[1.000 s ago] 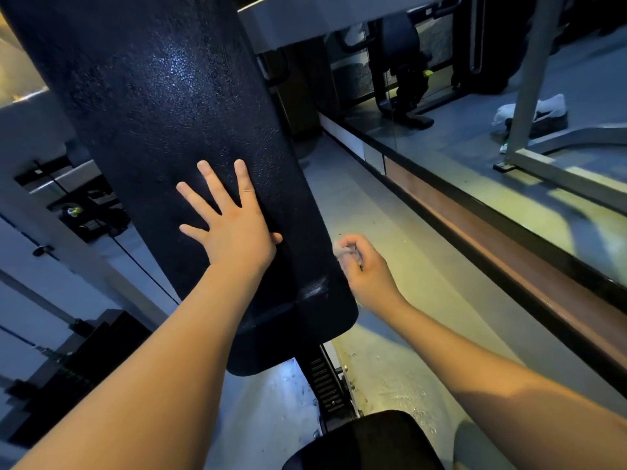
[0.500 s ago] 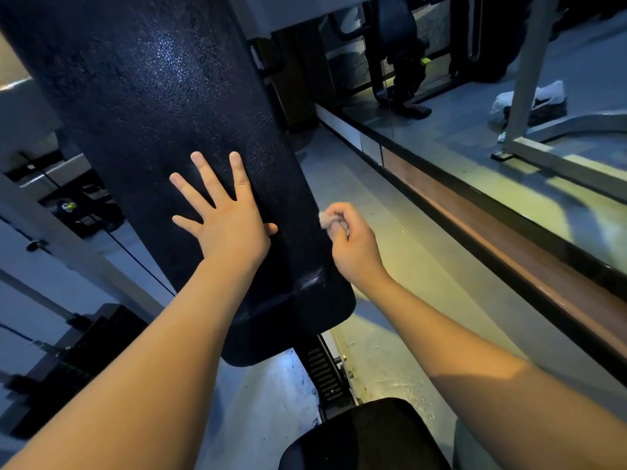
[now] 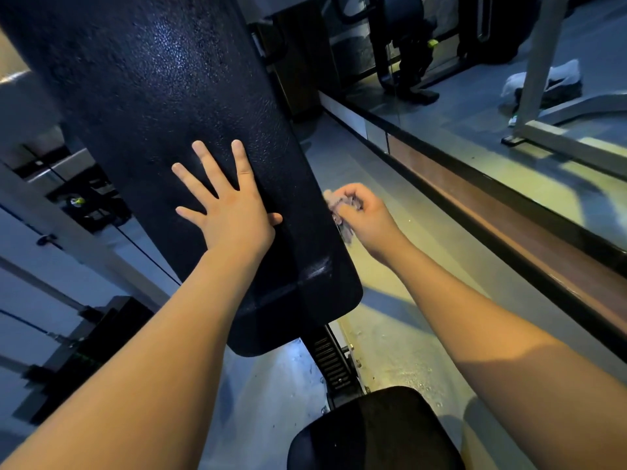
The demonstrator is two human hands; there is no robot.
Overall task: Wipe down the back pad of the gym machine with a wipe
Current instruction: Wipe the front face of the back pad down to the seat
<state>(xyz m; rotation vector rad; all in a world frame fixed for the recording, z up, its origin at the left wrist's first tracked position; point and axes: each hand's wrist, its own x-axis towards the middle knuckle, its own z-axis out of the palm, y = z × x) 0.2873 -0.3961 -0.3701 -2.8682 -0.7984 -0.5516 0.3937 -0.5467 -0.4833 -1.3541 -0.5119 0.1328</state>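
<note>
**Gym corner, pad braced, wipe at its edge**

Dim gym floor [image 3: 383,337] lies below me, with dark frames and cables off to my left. My left hand [image 3: 234,212] lies flat on the pad [image 3: 163,96], fingers spread and straight, thumb out to the right. I judge it is there to steady the tall black cushion, so it does not rock under the rubbing. The pad tilts away from me, and its lower end hangs above the seat [image 3: 373,432].

Just right of the pad, my right hand [image 3: 366,218] curls round the wipe [image 3: 336,205]. It is bunched into a small wad, so a firm face meets the vinyl, and a loose tail hangs below my fingers. The wad sits at the pad's right edge. Whether it touches yet I cannot tell. A brown ledge [image 3: 509,239] runs along the far right.

Against a second ago, my left hand has kept its place and its spread. My right hand has risen and closed in on the pad's edge, and more of the wipe now shows. I think wiping is about to start from this side.
</note>
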